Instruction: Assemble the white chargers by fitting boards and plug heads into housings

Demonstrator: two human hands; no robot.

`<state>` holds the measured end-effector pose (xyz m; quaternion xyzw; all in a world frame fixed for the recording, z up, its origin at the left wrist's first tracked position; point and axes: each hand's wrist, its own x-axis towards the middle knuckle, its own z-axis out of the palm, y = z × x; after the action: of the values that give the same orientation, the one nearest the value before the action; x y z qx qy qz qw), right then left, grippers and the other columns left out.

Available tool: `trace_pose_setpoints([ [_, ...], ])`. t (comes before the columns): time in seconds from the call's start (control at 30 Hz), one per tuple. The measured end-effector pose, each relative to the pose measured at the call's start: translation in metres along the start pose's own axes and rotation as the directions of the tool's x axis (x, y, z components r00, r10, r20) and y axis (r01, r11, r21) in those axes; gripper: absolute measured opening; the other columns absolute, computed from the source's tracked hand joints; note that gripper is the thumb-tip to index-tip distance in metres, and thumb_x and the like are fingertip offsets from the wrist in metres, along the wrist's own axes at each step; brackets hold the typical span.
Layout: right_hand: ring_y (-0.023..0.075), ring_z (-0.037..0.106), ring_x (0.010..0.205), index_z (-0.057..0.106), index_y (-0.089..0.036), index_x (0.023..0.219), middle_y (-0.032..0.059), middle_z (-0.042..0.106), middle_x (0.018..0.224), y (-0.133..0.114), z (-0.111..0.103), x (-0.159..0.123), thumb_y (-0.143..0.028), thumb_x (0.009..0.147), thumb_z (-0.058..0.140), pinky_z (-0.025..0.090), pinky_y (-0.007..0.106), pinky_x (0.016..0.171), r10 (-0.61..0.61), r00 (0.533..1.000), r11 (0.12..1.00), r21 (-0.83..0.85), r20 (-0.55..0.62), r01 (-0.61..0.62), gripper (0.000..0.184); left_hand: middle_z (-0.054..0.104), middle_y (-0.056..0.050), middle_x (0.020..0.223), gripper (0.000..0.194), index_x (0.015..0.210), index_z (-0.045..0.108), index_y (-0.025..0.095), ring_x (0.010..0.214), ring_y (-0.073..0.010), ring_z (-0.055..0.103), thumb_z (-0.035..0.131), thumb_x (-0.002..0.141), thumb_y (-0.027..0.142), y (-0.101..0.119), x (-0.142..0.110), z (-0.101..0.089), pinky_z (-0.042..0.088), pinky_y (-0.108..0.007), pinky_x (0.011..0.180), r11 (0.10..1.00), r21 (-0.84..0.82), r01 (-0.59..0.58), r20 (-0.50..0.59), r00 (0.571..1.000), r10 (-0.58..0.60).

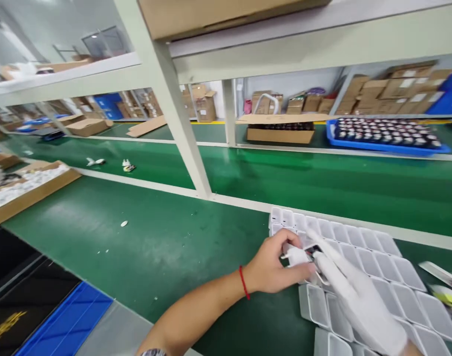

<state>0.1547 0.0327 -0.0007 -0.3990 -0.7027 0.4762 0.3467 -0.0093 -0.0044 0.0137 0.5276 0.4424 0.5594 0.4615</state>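
white gloved hand (359, 296) blurred, tray (389, 267) cut off

A compartment tray (378, 267) lies on the tabletop (166, 247) at the near right, with the left hand (274, 269) and right hand (359, 301) meeting over its left part. A cardboard box (25, 190) sits at the far left edge. Behind the shelf post (181, 123), a crate of small parts (385, 134) lies right of an open carton (281, 129).

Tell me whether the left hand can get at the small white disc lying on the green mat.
Probably yes. The left hand is busy pinching a white part over the tray, but bare green mat lies between it and the disc; nothing blocks the way.
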Motion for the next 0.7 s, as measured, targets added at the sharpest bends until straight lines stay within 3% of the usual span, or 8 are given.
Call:
trace_pose_setpoints([
  [0.07, 0.0323, 0.064, 0.112, 0.062, -0.031, 0.128, 0.0061, 0.072, 0.108, -0.012, -0.015, -0.002, -0.063, 0.088, 0.052, 0.058, 0.043, 0.090, 0.127, 0.992, 0.991, 0.041, 0.021, -0.128, 0.052, 0.051, 0.003, 0.071, 0.045, 0.086, 0.048, 0.018, 0.063, -0.0089, 0.043, 0.078, 0.069, 0.047, 0.004, 0.001, 0.000, 0.036, -0.023, 0.060, 1.000, -0.010, 0.017, 0.005, 1.000, -0.017],
  [0.17, 0.0292, 0.070, 0.086, 0.052, -0.028, 0.139, 0.0085, 0.072, 0.092, -0.031, -0.020, 0.003, -0.070, 0.090, 0.040, 0.060, 0.045, 0.080, 0.228, 0.950, 0.950, 0.167, 0.214, -0.266, 0.066, 0.051, 0.002, 0.077, 0.047, 0.088, 0.047, 0.019, 0.068, -0.0106, 0.046, 0.077, 0.069, 0.050, 0.009, 0.001, -0.003, 0.039, -0.023, 0.063, 0.998, -0.047, 0.050, -0.003, 0.999, -0.050],
  [0.3, 0.0266, 0.067, 0.087, 0.042, -0.030, 0.145, 0.0079, 0.068, 0.107, -0.053, -0.016, 0.008, -0.056, 0.076, 0.071, 0.059, 0.043, 0.081, 0.181, 0.907, 0.961, 0.128, 0.380, -0.245, 0.079, 0.050, 0.003, 0.076, 0.042, 0.091, 0.047, 0.018, 0.066, -0.0096, 0.044, 0.074, 0.075, 0.047, 0.008, -0.001, -0.007, 0.037, -0.023, 0.062, 0.998, -0.054, 0.029, -0.021, 0.999, -0.030],
  [0.4, 0.0267, 0.066, 0.094, 0.048, -0.029, 0.140, 0.0078, 0.066, 0.117, -0.061, -0.015, 0.009, -0.049, 0.069, 0.079, 0.056, 0.044, 0.088, 0.186, 0.918, 0.973, 0.067, 0.350, -0.222, 0.080, 0.052, 0.002, 0.077, 0.038, 0.095, 0.050, 0.018, 0.067, -0.0099, 0.045, 0.073, 0.078, 0.043, 0.007, -0.001, -0.010, 0.038, -0.023, 0.063, 0.997, -0.077, -0.029, -0.017, 0.999, 0.028],
  [0.5, 0.0295, 0.064, 0.100, 0.056, -0.028, 0.131, 0.0069, 0.068, 0.113, -0.056, -0.015, 0.015, -0.052, 0.070, 0.076, 0.054, 0.045, 0.090, 0.173, 0.950, 0.982, 0.025, 0.262, -0.185, 0.069, 0.058, -0.003, 0.092, 0.040, 0.104, 0.053, 0.018, 0.080, -0.0140, 0.054, 0.073, 0.078, 0.042, 0.009, 0.001, -0.015, 0.045, -0.026, 0.072, 0.989, -0.136, -0.063, 0.049, 0.996, 0.070],
  [0.6, 0.0326, 0.062, 0.107, 0.063, -0.027, 0.121, 0.0077, 0.069, 0.112, -0.047, -0.015, 0.026, -0.066, 0.074, 0.064, 0.051, 0.046, 0.094, 0.105, 0.981, 0.981, 0.146, 0.161, -0.129, 0.061, 0.057, -0.006, 0.100, 0.043, 0.112, 0.056, 0.017, 0.083, -0.0151, 0.056, 0.069, 0.081, 0.044, 0.014, 0.004, -0.020, 0.047, -0.029, 0.073, 0.991, -0.135, -0.007, 0.083, 0.996, 0.018],
  [0.7, 0.0327, 0.067, 0.096, 0.064, -0.024, 0.114, 0.0099, 0.072, 0.102, -0.046, -0.013, 0.038, -0.075, 0.080, 0.042, 0.055, 0.046, 0.082, 0.182, 0.978, 0.933, 0.296, 0.105, -0.206, 0.065, 0.058, -0.004, 0.091, 0.040, 0.111, 0.059, 0.017, 0.077, -0.0139, 0.056, 0.063, 0.086, 0.048, 0.018, 0.006, -0.025, 0.047, -0.028, 0.070, 0.988, -0.154, 0.008, 0.004, 1.000, -0.008],
])
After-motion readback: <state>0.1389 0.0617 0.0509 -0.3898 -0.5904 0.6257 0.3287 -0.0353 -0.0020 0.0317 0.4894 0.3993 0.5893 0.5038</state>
